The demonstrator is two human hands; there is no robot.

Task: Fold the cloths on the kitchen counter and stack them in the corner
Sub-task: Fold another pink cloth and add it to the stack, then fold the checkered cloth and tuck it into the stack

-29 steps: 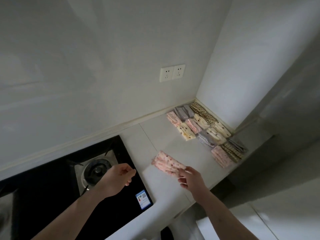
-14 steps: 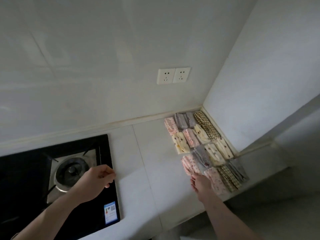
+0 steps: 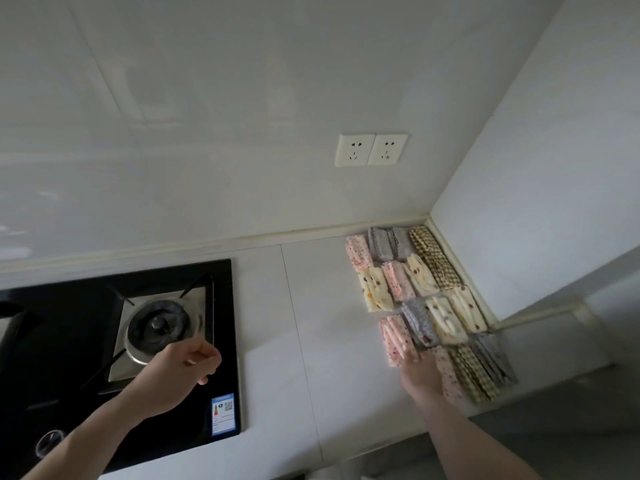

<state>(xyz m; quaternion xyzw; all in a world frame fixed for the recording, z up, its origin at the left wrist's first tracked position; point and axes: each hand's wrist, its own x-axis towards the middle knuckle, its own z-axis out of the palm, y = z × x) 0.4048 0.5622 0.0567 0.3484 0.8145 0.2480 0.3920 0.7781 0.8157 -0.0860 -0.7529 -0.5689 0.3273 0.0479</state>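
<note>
— How many cloths were in the corner?

— About fifteen folded cloths [image 3: 429,306] lay in rows on the counter [image 3: 277,341] against the side wall: four pink, four grey, four cream and three checked, as far as I could count. There were also two sockets [image 3: 370,150] and one burner [image 3: 159,325].

— And the hands?

— The right hand [image 3: 420,370] lay flat and released, its fingertips touching the near end of the pink dotted cloth [image 3: 394,339]. The left hand [image 3: 180,368] hung loosely curled over the hob [image 3: 69,306], grasping nothing.

— What had changed?

— A second earlier the right hand had pinched that cloth mid-counter; now it lay at the left end of the third row.
</note>
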